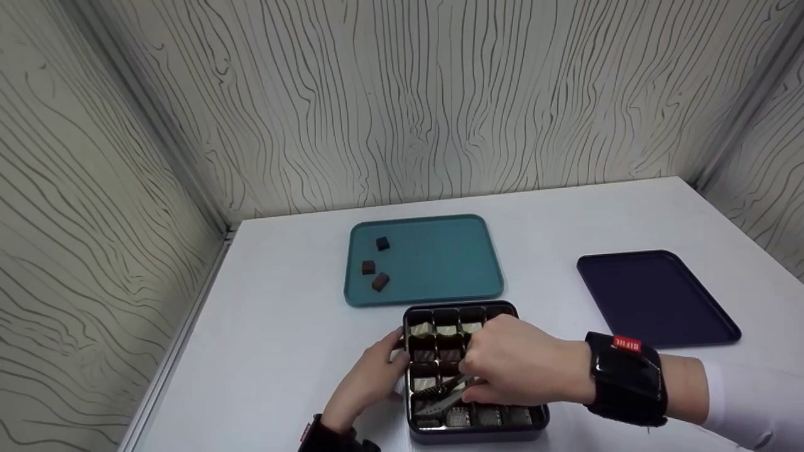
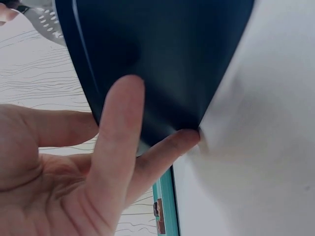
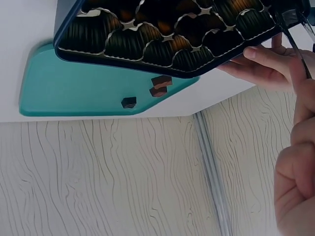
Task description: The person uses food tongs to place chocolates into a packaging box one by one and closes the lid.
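A dark, divided box (image 1: 477,434) stands on the table, with pale and dark square pieces in its compartments. Curled fingers of my right hand (image 1: 515,364) grip a pair of tongs (image 1: 443,405) over the box. The perforated metal tips of the tongs point down into the near-left compartments; what lies between them is hard to make out. My left hand (image 1: 375,370) rests against the box's left wall, its fingers fairly straight. In the left wrist view, the thumb and a finger touch the dark wall (image 2: 167,64). The right hand (image 3: 300,182) is partly cut off in its own wrist view.
Behind the box lies a teal tray (image 1: 440,257) with three brown cubes on its left part, one of them a dark cube (image 1: 382,243). A dark navy tray (image 1: 659,298) sits to the right. Wood-patterned panels (image 1: 414,100) enclose the white table (image 1: 270,314).
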The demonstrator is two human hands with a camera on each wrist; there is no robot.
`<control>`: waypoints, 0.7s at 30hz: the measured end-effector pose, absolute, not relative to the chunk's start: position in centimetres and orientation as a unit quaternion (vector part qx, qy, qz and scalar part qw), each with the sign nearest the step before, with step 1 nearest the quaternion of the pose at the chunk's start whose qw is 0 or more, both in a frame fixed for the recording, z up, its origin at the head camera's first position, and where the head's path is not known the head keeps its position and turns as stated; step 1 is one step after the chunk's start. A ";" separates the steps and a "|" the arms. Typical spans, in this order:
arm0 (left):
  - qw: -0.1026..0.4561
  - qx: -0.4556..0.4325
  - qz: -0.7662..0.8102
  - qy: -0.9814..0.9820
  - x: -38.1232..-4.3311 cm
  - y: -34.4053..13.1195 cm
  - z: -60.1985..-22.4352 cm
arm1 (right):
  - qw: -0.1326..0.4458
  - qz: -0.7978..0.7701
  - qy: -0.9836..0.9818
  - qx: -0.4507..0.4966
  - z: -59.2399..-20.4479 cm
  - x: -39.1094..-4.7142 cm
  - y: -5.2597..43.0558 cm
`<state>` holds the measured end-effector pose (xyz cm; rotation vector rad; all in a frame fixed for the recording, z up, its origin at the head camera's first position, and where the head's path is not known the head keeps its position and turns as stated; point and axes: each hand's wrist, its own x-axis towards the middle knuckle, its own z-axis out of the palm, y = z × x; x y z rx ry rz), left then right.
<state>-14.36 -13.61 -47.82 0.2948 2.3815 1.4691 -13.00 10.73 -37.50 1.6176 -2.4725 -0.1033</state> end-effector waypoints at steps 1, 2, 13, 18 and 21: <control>0.163 0.104 0.515 0.835 -14.4 -13.6 -47.8 | 0.094 -0.043 -0.832 0.546 -37.4 -13.0 10.6; 0.163 0.105 0.516 0.835 -14.4 -13.6 -47.8 | 0.095 -0.053 -0.830 0.546 -37.4 -12.9 10.4; 0.162 0.110 0.519 0.832 -14.5 -13.6 -47.8 | 0.095 -0.150 -0.817 0.549 -36.8 -12.4 7.9; 0.166 0.104 0.520 0.831 -14.5 -13.5 -47.7 | 0.092 -0.189 -0.807 0.552 -36.7 -12.3 6.7; 0.168 0.099 0.521 0.831 -14.4 -13.6 -47.6 | 0.089 -0.195 -0.804 0.555 -36.7 -12.3 6.0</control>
